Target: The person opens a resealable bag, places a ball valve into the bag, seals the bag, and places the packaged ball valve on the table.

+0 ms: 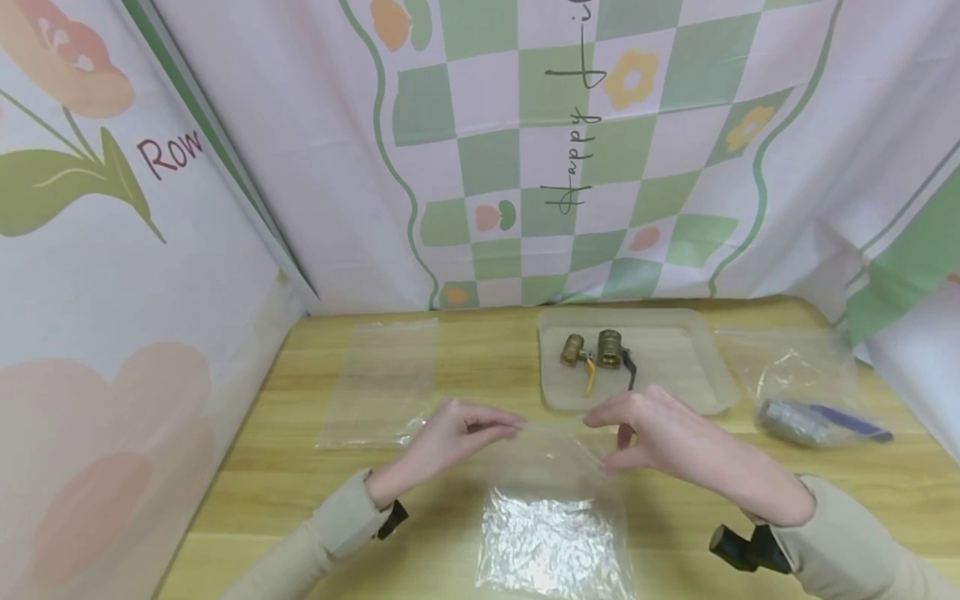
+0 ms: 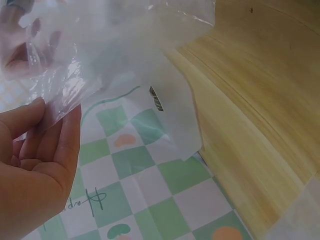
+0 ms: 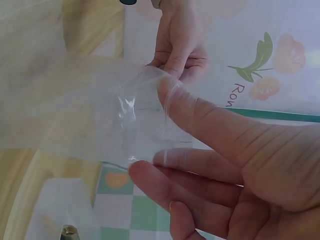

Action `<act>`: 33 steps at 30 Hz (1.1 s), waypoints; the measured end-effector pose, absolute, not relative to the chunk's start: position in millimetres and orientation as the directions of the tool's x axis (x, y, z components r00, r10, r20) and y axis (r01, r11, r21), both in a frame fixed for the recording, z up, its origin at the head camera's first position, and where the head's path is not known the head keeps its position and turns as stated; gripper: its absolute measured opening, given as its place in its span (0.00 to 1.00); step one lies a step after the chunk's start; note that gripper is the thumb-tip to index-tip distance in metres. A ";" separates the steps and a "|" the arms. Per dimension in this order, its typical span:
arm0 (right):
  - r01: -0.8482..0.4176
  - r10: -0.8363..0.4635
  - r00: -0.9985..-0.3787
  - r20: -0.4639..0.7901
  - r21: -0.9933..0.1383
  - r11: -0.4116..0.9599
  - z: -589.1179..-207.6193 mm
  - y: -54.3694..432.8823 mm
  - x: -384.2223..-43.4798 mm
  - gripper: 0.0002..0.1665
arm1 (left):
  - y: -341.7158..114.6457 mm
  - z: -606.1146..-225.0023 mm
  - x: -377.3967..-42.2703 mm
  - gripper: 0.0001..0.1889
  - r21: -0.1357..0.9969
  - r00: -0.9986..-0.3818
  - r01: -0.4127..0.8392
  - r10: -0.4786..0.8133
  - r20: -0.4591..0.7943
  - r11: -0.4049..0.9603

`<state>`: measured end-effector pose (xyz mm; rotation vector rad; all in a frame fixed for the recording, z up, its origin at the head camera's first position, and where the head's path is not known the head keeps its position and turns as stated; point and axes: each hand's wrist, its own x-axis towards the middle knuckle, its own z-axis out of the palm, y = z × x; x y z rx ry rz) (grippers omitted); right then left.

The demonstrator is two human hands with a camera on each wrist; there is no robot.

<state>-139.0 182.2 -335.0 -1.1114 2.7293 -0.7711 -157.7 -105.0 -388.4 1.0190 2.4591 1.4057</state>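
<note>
A clear plastic zip bag point(image 1: 551, 533) hangs between both hands over the table, its mouth upward. My left hand point(image 1: 468, 437) pinches one side of the mouth between thumb and fingers; the left wrist view shows the film caught at the fingertips of that hand point(image 2: 42, 160). On the other side is my right hand point(image 1: 660, 433). In the right wrist view the thumb and forefinger of this hand point(image 3: 240, 165) stand apart at the mouth, with the clear film lying over them. I see nothing inside the bag.
Behind the hands, a translucent tray point(image 1: 675, 367) holds a small yellow-handled brass valve point(image 1: 573, 350) and a larger black-handled one point(image 1: 610, 348). Another clear bag point(image 1: 386, 375) lies flat at left. At right, a bag point(image 1: 795, 421) contains a grey, blue-handled item. Printed curtains point(image 1: 480, 167) border the wooden table.
</note>
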 end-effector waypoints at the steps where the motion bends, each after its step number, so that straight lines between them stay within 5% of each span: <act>1: -0.620 -0.677 -0.731 0.085 -0.495 0.608 -334.7 182.4 -138.9 0.30 | -105.0 -388.5 -157.6 0.11 0.801 -0.759 0.496 0.615 0.212 0.336; 7: -0.609 -0.680 -0.731 0.050 -0.497 0.618 -333.5 182.0 -137.6 0.37 | -104.8 -390.4 -157.6 0.11 0.777 -0.740 0.535 0.628 0.240 0.333; 17: -0.635 -0.683 -0.724 0.096 -0.479 0.606 -335.5 177.6 -136.2 0.34 | -103.3 -383.7 -157.5 0.14 0.757 -0.744 0.547 0.623 0.244 0.357; 33: -0.634 -0.690 -0.720 0.081 -0.482 0.605 -335.1 168.5 -134.7 0.34 | -83.7 -384.9 -163.0 0.12 0.633 -0.571 0.742 0.704 0.422 0.222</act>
